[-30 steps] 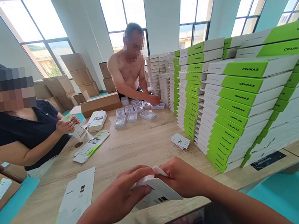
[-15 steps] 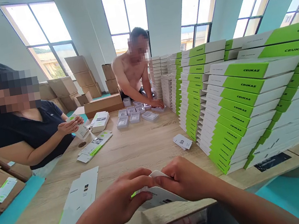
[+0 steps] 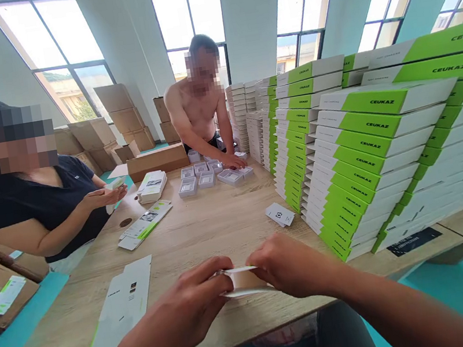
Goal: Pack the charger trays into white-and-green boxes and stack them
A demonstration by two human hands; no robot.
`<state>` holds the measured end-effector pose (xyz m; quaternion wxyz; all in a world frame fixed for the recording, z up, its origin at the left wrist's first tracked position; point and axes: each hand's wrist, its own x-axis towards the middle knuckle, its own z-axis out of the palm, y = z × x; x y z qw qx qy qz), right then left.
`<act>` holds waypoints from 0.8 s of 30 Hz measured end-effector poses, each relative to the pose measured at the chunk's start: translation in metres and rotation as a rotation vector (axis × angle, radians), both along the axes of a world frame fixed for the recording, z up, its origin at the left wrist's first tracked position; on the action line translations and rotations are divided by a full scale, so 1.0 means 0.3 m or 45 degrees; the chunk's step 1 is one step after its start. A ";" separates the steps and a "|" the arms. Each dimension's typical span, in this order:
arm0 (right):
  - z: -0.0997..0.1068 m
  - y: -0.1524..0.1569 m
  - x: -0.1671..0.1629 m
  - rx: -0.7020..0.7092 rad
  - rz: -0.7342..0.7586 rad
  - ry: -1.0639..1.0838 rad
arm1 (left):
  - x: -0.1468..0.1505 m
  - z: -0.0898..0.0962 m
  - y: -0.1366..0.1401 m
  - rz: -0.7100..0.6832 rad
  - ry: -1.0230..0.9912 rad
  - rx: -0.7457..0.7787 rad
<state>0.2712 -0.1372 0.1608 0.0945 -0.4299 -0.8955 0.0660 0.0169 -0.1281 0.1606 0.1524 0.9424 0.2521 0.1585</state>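
Near the table's front edge, a small white cardboard box (image 3: 248, 281) is held up between my two hands, its open end facing me so the hollow inside shows. My left hand (image 3: 194, 302) grips the left side, fingers bent at the edge. On the right side, my right hand (image 3: 289, 273) is closed on the box, thumb and fingers at its rim. A flat white-and-green carton blank (image 3: 123, 308) lies left of my left hand. Beyond my right hand rest some small white printed cards (image 3: 280, 214).
Tall stacks of white-and-green boxes (image 3: 360, 153) stand at the right. Clear plastic trays (image 3: 206, 178) sit by a person (image 3: 199, 108) across the table. Another person (image 3: 44, 209) at left handles a card-like piece. Folded cartons (image 3: 145, 224) lie between.
The box has turned and opened out, so its hollow end now faces me. My hands have shifted to its two sides. The co-worker at left has lowered the piece they hold.
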 end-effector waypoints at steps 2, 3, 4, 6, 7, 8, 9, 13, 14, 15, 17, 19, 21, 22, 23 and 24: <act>-0.006 0.003 -0.003 0.010 -0.032 0.064 | 0.013 0.010 0.005 -0.038 0.036 0.035; -0.014 0.001 -0.003 -0.007 -0.067 0.171 | 0.019 0.015 0.009 -0.047 0.052 0.047; -0.026 -0.002 -0.001 -0.039 -0.111 0.333 | 0.022 0.020 0.013 -0.047 0.063 0.053; -0.064 -0.012 0.009 -0.128 -0.155 0.752 | 0.024 0.021 0.023 -0.032 0.071 0.049; -0.091 -0.017 0.017 -0.157 -0.130 0.960 | 0.022 0.016 0.027 -0.027 0.069 0.043; -0.120 -0.021 0.026 -0.164 -0.074 1.128 | 0.020 0.009 0.030 -0.021 0.064 0.034; -0.152 -0.024 0.034 -0.135 0.002 1.231 | 0.019 0.000 0.032 -0.016 0.051 0.023; -0.254 -0.018 0.038 0.247 0.163 1.174 | 0.029 -0.041 0.031 0.019 -0.046 -0.034; -0.265 -0.017 0.031 0.324 0.153 1.146 | 0.035 -0.049 0.030 0.027 -0.066 -0.046; -0.270 -0.016 0.021 0.362 0.129 1.153 | 0.041 -0.057 0.028 0.032 -0.079 -0.055; -0.264 -0.021 -0.005 0.268 0.028 1.246 | 0.051 -0.079 0.028 0.055 -0.106 -0.048; -0.250 -0.030 -0.035 0.003 -0.130 1.403 | 0.054 -0.113 0.032 0.102 -0.208 0.000; -0.239 -0.041 -0.067 -0.276 -0.321 1.595 | 0.052 -0.158 0.039 0.140 -0.400 0.095; -0.237 -0.044 -0.084 -0.375 -0.411 1.694 | 0.051 -0.182 0.041 0.144 -0.494 0.144; -0.237 -0.046 -0.102 -0.434 -0.497 1.790 | 0.050 -0.205 0.042 0.140 -0.562 0.186; -0.238 -0.047 -0.119 -0.463 -0.582 1.876 | 0.049 -0.225 0.041 0.137 -0.589 0.221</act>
